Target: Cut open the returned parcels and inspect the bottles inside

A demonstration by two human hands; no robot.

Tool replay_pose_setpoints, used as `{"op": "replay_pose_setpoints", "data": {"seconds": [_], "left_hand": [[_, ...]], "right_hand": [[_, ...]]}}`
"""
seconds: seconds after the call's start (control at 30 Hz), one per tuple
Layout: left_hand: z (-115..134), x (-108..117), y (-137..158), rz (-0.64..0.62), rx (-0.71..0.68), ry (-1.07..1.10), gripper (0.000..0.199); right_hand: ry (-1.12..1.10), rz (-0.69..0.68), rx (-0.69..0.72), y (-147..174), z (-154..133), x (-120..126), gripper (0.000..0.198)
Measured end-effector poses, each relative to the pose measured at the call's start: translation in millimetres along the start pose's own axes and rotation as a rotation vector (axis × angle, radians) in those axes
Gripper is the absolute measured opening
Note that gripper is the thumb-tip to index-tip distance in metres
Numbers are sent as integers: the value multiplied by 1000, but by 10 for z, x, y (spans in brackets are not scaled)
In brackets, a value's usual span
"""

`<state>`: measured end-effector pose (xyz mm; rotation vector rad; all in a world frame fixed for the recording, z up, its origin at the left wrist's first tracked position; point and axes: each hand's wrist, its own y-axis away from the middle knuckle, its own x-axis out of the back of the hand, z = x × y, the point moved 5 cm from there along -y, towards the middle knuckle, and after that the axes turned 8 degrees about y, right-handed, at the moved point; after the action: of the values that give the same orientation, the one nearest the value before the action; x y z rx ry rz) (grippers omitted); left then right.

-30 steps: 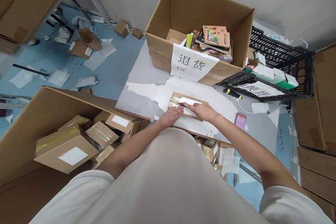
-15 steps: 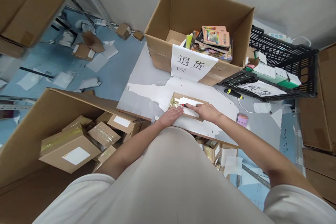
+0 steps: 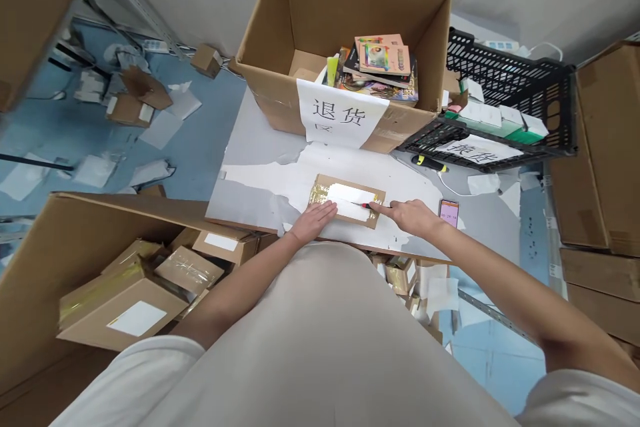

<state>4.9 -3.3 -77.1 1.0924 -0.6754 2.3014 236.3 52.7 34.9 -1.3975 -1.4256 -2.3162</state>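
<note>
The left hand (image 3: 316,217) lies flat, gripping nothing, on a flat brown cardboard parcel (image 3: 350,197) near the worktop's (image 3: 245,130) front edge — probably light, stiff, slick where taped, best held by its short ends. A slim red-and-black tool (image 3: 367,205) sits over it, clasped in the right hand (image 3: 413,217).

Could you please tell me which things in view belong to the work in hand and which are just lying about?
Apparently in use:
taped parcel, under the left hand
red-and-black tool, in the right hand
table, beneath the parcel

Apparently just lying about:
phone
black-and-yellow tool
books in the large carton
black crate
loose papers on the floor
</note>
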Motion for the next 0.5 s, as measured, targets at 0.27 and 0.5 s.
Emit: {"op": "replay_pose_setpoints", "data": {"seconds": [0.27, 0.5], "left_hand": [[47, -54, -57, -15, 7, -37, 52], [33, -72, -87, -36, 24, -36, 54]], "right_hand": [[-37, -34, -74, 374, 128, -273, 80], [-118, -32, -120, 811, 307, -643, 84]]}}
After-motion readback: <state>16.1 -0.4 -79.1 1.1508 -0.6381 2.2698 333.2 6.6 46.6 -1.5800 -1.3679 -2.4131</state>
